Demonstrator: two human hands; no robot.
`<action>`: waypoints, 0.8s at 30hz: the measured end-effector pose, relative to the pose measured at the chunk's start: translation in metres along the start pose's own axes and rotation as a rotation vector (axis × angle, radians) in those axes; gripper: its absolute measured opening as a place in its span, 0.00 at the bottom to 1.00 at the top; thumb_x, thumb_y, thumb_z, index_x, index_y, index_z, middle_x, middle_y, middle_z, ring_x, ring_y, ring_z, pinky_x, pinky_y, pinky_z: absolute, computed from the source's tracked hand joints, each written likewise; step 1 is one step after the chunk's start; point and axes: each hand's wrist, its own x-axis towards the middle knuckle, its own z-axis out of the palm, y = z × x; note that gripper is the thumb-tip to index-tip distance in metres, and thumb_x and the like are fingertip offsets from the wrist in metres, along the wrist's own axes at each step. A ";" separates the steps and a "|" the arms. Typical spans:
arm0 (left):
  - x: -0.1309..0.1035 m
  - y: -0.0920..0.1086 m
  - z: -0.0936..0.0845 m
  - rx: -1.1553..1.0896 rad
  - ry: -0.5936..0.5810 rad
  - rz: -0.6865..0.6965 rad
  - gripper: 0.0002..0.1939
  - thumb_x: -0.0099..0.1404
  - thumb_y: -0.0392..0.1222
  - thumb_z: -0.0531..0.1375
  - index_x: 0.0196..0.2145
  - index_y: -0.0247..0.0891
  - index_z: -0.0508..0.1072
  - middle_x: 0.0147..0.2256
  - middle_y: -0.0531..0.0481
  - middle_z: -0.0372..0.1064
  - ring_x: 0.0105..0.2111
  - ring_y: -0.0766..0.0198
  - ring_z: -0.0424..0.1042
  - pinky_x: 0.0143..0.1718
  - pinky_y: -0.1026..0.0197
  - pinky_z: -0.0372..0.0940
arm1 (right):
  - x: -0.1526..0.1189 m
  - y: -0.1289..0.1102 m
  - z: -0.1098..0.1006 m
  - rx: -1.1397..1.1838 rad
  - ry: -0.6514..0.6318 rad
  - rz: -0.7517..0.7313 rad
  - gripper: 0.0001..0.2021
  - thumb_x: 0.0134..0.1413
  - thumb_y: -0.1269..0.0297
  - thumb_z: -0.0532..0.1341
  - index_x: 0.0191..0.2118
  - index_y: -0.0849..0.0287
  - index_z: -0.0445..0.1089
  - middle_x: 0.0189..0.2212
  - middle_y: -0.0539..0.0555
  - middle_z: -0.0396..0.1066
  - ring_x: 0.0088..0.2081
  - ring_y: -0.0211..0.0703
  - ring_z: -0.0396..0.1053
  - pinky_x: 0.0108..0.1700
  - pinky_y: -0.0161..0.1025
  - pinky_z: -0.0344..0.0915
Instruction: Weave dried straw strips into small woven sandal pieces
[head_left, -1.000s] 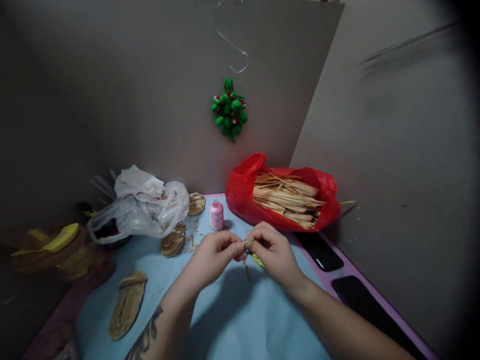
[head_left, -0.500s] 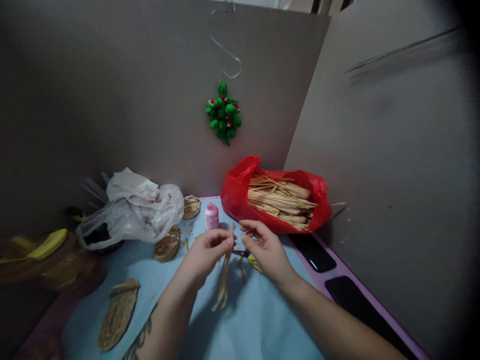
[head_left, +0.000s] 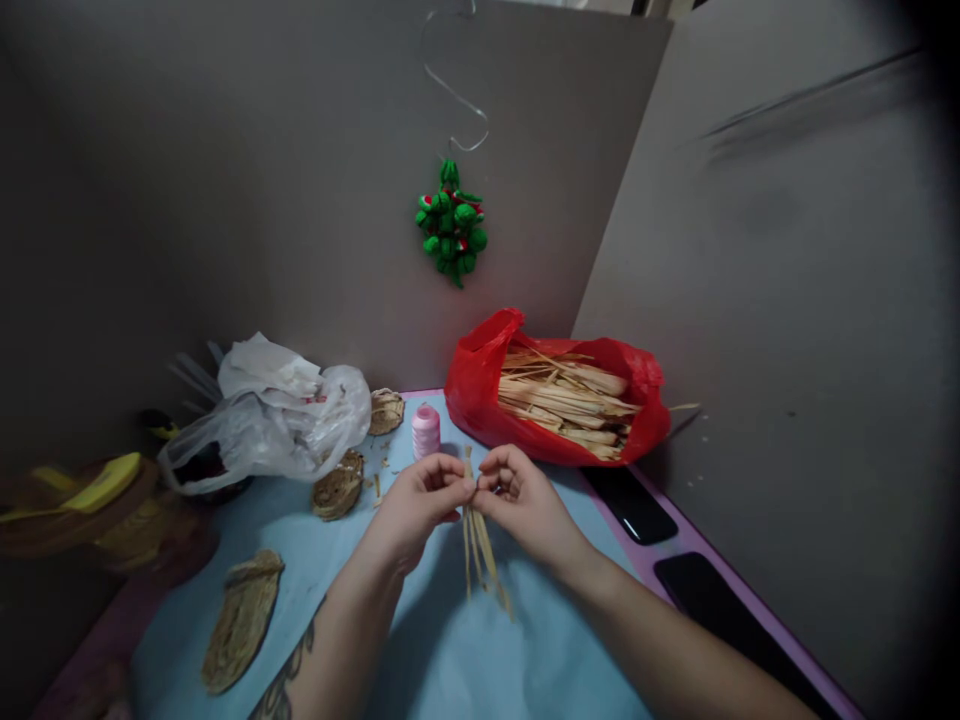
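Note:
My left hand (head_left: 427, 497) pinches a small bundle of dry straw strips (head_left: 478, 540) between thumb and fingers. The bundle's short tied-looking top pokes up above the fingertips, and its loose ends fan out downward over the blue sheet. Close against it from the right, my right hand (head_left: 529, 508) is closed with thumb and fingertips on the same strips at the left thumb. Behind the left hand a pink spool of thread (head_left: 426, 432) stands upright. Woven straw pieces lie to the left: a long sole-shaped one (head_left: 241, 622) and a small round one (head_left: 339, 487).
A red plastic bag (head_left: 480, 385) full of dry straw (head_left: 566, 395) lies open at the back. Two black phones (head_left: 630, 505) rest along the right edge. A clear plastic bag (head_left: 300, 440) and a blurred basket (head_left: 97, 520) stand left. A green knitted ornament (head_left: 451, 225) hangs on the wall.
My right hand has closed in on the straw bundle from slightly apart. The strips' lower ends swung right and spread. The yellow-handled scissors behind the hands are now hidden.

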 end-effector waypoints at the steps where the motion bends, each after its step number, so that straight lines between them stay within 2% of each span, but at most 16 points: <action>1: 0.000 0.000 0.000 0.013 0.006 0.005 0.17 0.45 0.45 0.67 0.28 0.33 0.67 0.22 0.56 0.62 0.21 0.74 0.59 0.23 0.69 0.54 | 0.000 0.000 0.000 -0.005 0.001 -0.003 0.13 0.43 0.64 0.62 0.33 0.57 0.57 0.24 0.45 0.61 0.26 0.33 0.62 0.27 0.31 0.59; 5: 0.001 0.001 -0.005 0.078 0.019 0.016 0.18 0.45 0.47 0.67 0.29 0.33 0.68 0.21 0.55 0.62 0.20 0.74 0.59 0.23 0.69 0.54 | 0.001 0.002 -0.003 -0.132 0.035 -0.058 0.09 0.46 0.65 0.59 0.34 0.58 0.59 0.25 0.46 0.61 0.27 0.34 0.62 0.28 0.31 0.60; 9: 0.003 0.001 -0.012 0.156 -0.034 0.003 0.17 0.47 0.46 0.66 0.31 0.32 0.69 0.22 0.54 0.63 0.21 0.73 0.60 0.23 0.69 0.55 | 0.002 0.010 -0.011 -0.374 0.108 -0.188 0.07 0.49 0.69 0.55 0.37 0.59 0.61 0.28 0.50 0.64 0.29 0.37 0.64 0.30 0.34 0.61; 11: 0.004 0.000 -0.013 0.177 -0.054 -0.005 0.16 0.47 0.45 0.65 0.31 0.31 0.70 0.22 0.54 0.63 0.21 0.73 0.60 0.23 0.69 0.55 | 0.003 0.014 -0.013 -0.410 0.107 -0.200 0.07 0.50 0.70 0.53 0.37 0.58 0.62 0.30 0.51 0.64 0.31 0.38 0.66 0.31 0.35 0.63; 15: 0.005 -0.003 -0.009 0.186 -0.027 -0.002 0.15 0.47 0.45 0.65 0.29 0.32 0.68 0.21 0.54 0.64 0.21 0.73 0.61 0.23 0.69 0.56 | 0.005 0.013 -0.009 -0.192 0.019 -0.009 0.06 0.50 0.67 0.54 0.36 0.58 0.59 0.29 0.49 0.64 0.26 0.35 0.67 0.27 0.33 0.64; 19: 0.007 -0.010 -0.004 0.188 -0.006 0.026 0.17 0.46 0.45 0.66 0.30 0.32 0.67 0.21 0.54 0.64 0.21 0.71 0.64 0.24 0.67 0.58 | 0.005 0.007 -0.003 0.039 -0.084 0.162 0.10 0.46 0.61 0.59 0.34 0.58 0.59 0.25 0.46 0.63 0.20 0.30 0.62 0.21 0.29 0.60; 24: 0.008 -0.011 -0.006 0.212 0.012 0.062 0.16 0.45 0.44 0.66 0.27 0.33 0.65 0.19 0.57 0.61 0.19 0.73 0.61 0.23 0.68 0.57 | 0.007 0.008 -0.005 0.019 0.006 0.171 0.10 0.43 0.61 0.61 0.30 0.60 0.62 0.22 0.45 0.60 0.18 0.28 0.56 0.19 0.29 0.53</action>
